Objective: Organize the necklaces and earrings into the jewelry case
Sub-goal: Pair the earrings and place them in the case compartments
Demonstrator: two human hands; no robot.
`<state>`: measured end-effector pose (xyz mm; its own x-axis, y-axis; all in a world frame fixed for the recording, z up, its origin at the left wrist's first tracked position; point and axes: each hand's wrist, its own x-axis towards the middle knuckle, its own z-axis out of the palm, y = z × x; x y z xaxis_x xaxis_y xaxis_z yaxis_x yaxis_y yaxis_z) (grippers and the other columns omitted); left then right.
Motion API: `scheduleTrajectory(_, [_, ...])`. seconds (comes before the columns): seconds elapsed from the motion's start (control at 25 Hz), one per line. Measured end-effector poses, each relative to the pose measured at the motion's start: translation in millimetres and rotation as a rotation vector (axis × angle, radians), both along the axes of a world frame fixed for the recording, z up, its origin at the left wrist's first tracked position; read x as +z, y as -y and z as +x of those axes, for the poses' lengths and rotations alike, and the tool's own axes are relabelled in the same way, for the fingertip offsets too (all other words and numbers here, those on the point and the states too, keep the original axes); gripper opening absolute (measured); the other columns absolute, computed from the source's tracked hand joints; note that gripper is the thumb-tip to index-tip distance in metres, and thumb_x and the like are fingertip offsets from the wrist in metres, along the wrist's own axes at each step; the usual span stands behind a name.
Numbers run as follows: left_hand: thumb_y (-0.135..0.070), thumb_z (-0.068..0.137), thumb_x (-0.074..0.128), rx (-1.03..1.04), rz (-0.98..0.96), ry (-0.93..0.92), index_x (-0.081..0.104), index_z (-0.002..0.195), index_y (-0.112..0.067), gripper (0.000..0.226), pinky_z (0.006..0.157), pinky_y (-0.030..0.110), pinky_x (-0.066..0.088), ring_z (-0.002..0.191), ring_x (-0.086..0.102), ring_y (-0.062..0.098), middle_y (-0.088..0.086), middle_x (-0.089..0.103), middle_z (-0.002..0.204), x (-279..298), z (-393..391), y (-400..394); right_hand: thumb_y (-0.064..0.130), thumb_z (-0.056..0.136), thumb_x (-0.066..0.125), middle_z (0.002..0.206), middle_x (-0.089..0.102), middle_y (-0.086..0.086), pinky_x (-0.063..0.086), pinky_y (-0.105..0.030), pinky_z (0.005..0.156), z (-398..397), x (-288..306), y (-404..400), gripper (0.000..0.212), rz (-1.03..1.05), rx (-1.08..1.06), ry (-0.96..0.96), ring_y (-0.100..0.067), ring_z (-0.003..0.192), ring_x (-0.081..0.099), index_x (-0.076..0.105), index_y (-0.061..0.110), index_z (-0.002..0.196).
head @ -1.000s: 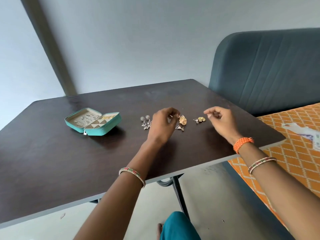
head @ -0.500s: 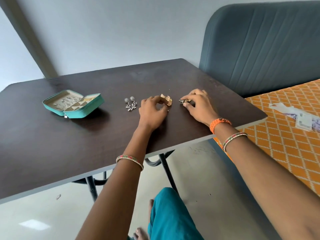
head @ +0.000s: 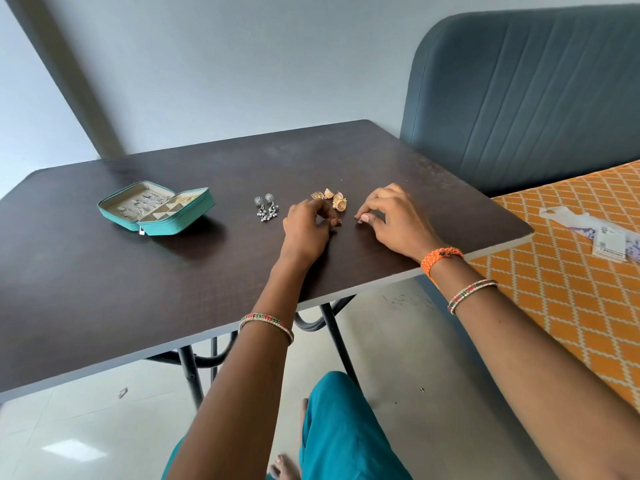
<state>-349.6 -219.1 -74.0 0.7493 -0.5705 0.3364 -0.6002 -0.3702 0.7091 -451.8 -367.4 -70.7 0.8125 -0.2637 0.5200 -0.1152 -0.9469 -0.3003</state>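
An open teal jewelry case [head: 194, 216] sits at the left of the dark table [head: 104, 289], with earrings and chains inside its compartments. A pair of silver drop earrings [head: 266, 207] lies to the right of the case. Several gold dome earrings [head: 333, 199] lie further right. My left hand [head: 306, 228] rests on the table just in front of the gold ones, its thumb and fingertips pinched on something small. My right hand [head: 394, 218] pinches a small earring [head: 360, 220] against the table, a short gap from my left.
A grey-blue padded headboard [head: 519, 91] stands behind the table's right corner. An orange patterned bed cover [head: 571, 289] with plastic packets [head: 595, 233] lies to the right. The table's front edge runs under my forearms, with its metal legs below.
Both hands have drawn slightly back toward me from the gold earrings, which now lie uncovered beyond my fingertips. My right hand keeps its pinch on the small earring. The camera view has shifted.
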Motion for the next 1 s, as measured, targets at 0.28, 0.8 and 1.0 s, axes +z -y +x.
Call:
scheduleTrajectory(0.28, [-0.015, 0.09, 0.056, -0.066, 0.232, 0.383, 0.066, 0.114, -0.019, 0.026, 0.091, 0.035, 0.029, 0.122, 0.036, 0.029, 0.001, 0.05, 0.134, -1, -9, 4, 0.01, 0.08, 0.067, 0.089, 0.065, 0.005, 0.046, -0.03, 0.079, -7, -5, -6, 0.028, 0.18, 0.035, 0.019, -0.012, 0.082, 0.054, 0.069, 0.022, 0.105])
scheduleTrajectory(0.8, [-0.005, 0.095, 0.039, -0.256, -0.484, -0.765, 0.048, 0.075, -0.017, 0.025, 0.053, 0.019, 0.038, 0.054, 0.049, 0.009, -0.002, 0.053, 0.062, 17, -14, -36, 0.012, 0.091, 0.061, 0.076, 0.066, 0.003, 0.047, -0.019, 0.059, -13, 22, -44, 0.009, 0.954, 0.149, 0.031, -0.003, 0.066, 0.057, 0.065, 0.015, 0.083])
scheduleTrajectory(1.0, [-0.003, 0.1, 0.032, -0.209, -0.609, -0.965, 0.044, 0.084, -0.016, 0.024, 0.045, 0.019, 0.035, 0.045, 0.038, 0.009, 0.0, 0.04, 0.056, 16, -23, -72, 0.008, 0.094, 0.054, 0.075, 0.065, -0.005, 0.049, -0.018, 0.05, 1, 32, -88, 0.014, 1.386, 0.163, -0.091, -0.008, 0.055, 0.059, 0.051, 0.015, 0.082])
